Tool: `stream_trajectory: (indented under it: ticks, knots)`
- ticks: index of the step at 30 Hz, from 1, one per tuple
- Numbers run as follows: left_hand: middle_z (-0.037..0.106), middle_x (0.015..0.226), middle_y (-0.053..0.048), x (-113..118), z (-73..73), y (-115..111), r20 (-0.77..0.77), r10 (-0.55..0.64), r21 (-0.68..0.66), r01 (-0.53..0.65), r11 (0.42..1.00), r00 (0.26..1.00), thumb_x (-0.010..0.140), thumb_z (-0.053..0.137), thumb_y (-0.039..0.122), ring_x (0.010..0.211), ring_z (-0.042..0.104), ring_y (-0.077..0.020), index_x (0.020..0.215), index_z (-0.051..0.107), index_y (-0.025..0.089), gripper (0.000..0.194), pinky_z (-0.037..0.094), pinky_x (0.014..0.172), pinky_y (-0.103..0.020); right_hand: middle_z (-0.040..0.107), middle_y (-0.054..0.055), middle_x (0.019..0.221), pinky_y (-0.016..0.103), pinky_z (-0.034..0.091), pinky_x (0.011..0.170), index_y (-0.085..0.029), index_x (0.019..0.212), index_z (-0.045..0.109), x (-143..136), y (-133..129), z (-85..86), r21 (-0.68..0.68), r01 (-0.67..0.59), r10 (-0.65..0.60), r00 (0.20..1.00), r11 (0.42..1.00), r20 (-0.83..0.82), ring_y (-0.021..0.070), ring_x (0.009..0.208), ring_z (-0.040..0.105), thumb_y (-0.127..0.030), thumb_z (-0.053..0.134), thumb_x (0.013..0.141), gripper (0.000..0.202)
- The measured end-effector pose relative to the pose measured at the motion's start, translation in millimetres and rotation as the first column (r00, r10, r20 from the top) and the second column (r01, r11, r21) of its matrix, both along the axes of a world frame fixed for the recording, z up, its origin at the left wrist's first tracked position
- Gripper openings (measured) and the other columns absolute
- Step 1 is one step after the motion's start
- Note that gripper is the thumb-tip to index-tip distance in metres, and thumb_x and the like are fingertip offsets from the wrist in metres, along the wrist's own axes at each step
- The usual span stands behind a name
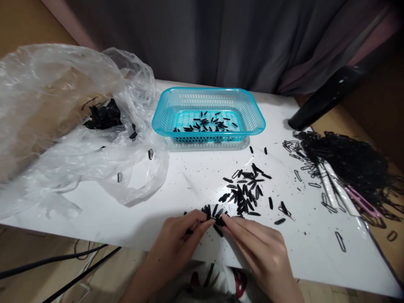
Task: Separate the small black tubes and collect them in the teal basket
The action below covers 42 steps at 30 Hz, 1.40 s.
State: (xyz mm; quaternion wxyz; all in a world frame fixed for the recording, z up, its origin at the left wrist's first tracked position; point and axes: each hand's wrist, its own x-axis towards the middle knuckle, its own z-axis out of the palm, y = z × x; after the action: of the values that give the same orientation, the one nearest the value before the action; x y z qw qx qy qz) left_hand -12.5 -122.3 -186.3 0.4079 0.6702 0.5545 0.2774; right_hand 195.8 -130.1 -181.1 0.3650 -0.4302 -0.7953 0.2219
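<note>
Near the front edge of the white table, my left hand point(186, 231) and my right hand point(260, 242) meet, fingertips almost touching. Both are closed in a pinch on a small black strip-like piece point(217, 212), with similar pieces fanned out around the fingers. Its exact kind is too small to tell. Just beyond my right hand lies a loose pile of short black pieces point(243, 193). Farther back stands a blue plastic basket point(208, 138) with slotted sides and several of the same pieces on its floor.
A crumpled clear plastic bag point(139, 181) with a black scrap inside covers the left side. At the right lie a tangled heap of thin black loops point(347, 155), a pink-handled tool point(362, 201) and a black cylinder point(325, 101). Black crumbs dot the white table point(189, 168).
</note>
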Motion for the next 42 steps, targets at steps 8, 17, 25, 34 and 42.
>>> stream_trajectory:
  ticks: [8,17,25,34,42]
  knots:
    - [0.03,0.055,0.008,-0.1,9.1,2.0,0.079,-0.006,-0.096,0.013,0.995,0.997,0.097,0.05,0.034,0.049,0.028,-0.0085,0.071,0.052,0.018,0.031,0.022,0.044,-0.019,0.076,0.007,0.107,0.028,0.063,0.073,-0.017,0.131,0.061,-2.4,-0.6,0.7,0.072,-0.003,0.006,0.999,0.997,-0.031,0.0167,0.091,0.074,-0.004,0.052,0.095,0.039]
    - [0.03,0.054,0.008,-0.9,11.7,5.0,0.157,-0.018,-0.154,0.042,0.987,0.987,0.097,0.05,0.034,0.049,0.027,-0.0081,0.073,0.054,0.017,0.03,0.02,0.044,-0.02,0.075,0.01,0.109,0.029,0.062,0.076,-0.016,0.135,0.054,-1.7,-2.8,-1.9,0.061,-0.04,0.041,0.999,0.997,-0.021,0.0177,0.099,0.072,0.002,0.053,0.093,0.046]
    - [0.044,0.056,0.005,0.8,11.3,5.5,0.11,-0.063,-0.124,0.077,0.989,0.992,0.098,0.049,0.035,0.052,0.038,-0.0088,0.075,0.063,0.016,0.033,0.026,0.047,-0.019,0.075,0.008,0.101,0.031,0.06,0.066,-0.02,0.144,0.046,-1.4,-4.3,-1.6,0.063,-0.04,0.041,0.999,0.997,-0.013,0.0189,0.089,0.073,0.005,0.053,0.091,0.059]
    - [0.036,0.056,0.006,3.0,8.4,0.0,0.027,-0.114,-0.098,0.116,0.988,0.993,0.097,0.05,0.035,0.05,0.032,-0.0076,0.072,0.061,0.016,0.034,0.024,0.045,-0.019,0.072,0.004,0.113,0.028,0.06,0.08,-0.022,0.132,0.059,-1.2,-3.4,-3.9,0.057,0.078,-0.071,0.99,0.995,-0.119,0.0157,0.098,0.07,0.003,0.058,0.088,0.05]
    - [0.033,0.054,0.007,3.6,8.7,0.6,0.1,-0.042,-0.112,0.054,0.992,0.994,0.094,0.054,0.034,0.047,0.027,-0.0074,0.07,0.062,0.016,0.031,0.02,0.042,-0.02,0.074,0.002,0.111,0.026,0.059,0.077,-0.022,0.125,0.064,-0.4,-5.4,1.9,0.008,0.113,-0.11,0.982,0.994,-0.154,0.0146,0.095,0.07,0.0,0.061,0.089,0.042]
